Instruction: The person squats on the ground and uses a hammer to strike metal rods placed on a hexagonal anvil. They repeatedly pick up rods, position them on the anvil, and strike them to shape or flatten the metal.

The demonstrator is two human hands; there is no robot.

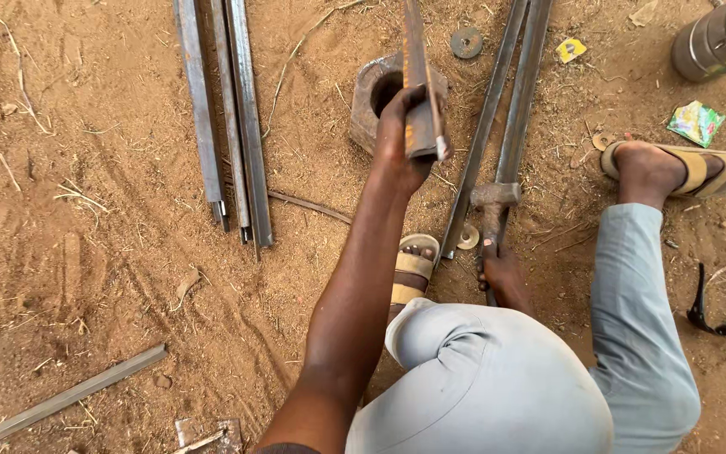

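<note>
Rusty flat steel bar (418, 84) is standing near-upright, left hand (401, 139) clamping around its lower end, just in front of the heavy steel block with a round hole (376, 97). Right hand (502, 277) is closing on the handle of a steel-headed hammer (495, 197), head resting across two long grey steel bars (506, 109). Risk, as I'm judging it: left fingers are sitting right at the bar end, so a glancing blow could catch them; sandalled foot (413, 265) is lying close below.
</note>
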